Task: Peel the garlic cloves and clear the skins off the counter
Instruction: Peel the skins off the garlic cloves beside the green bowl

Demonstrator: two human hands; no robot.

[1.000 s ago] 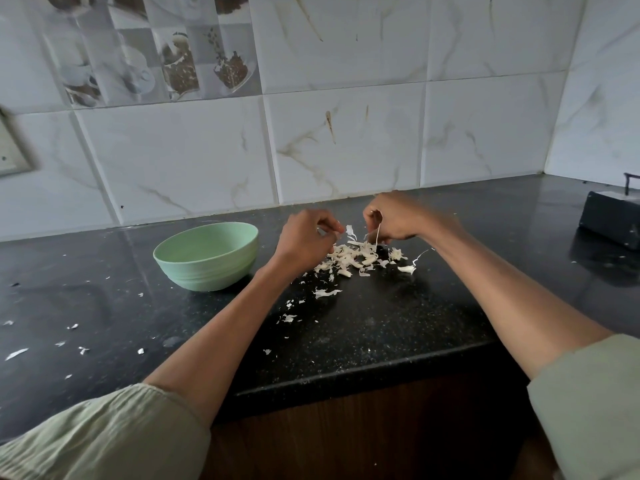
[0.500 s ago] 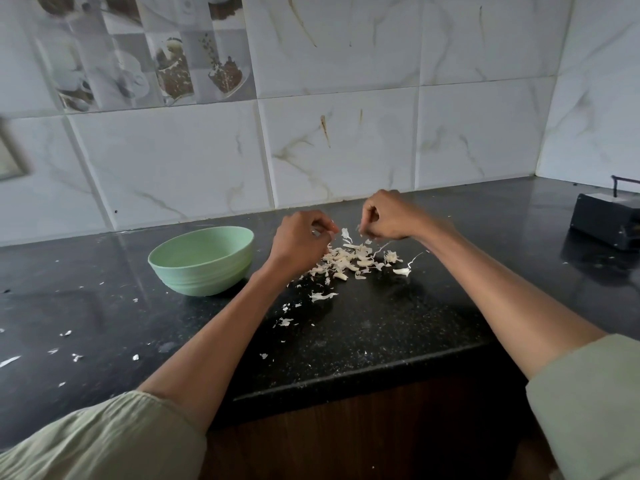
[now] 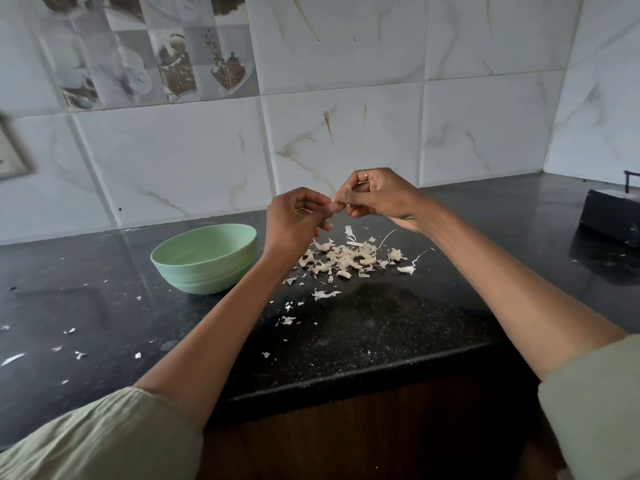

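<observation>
Your left hand (image 3: 294,220) and right hand (image 3: 381,199) raised together above the pile of skins (image 3: 346,258), fingertips of both pinching one small garlic clove (image 3: 337,206), green bowl (image 3: 204,258) just left of the pile, black counter (image 3: 398,317) under the pile

Mint-green bowl (image 3: 204,258), speckled black counter (image 3: 381,327), off-white garlic skins (image 3: 346,259), grey-veined white wall tiles (image 3: 481,129)

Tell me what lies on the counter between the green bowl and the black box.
In the head view, the pile of garlic skins lies between the green bowl and black box.
</observation>
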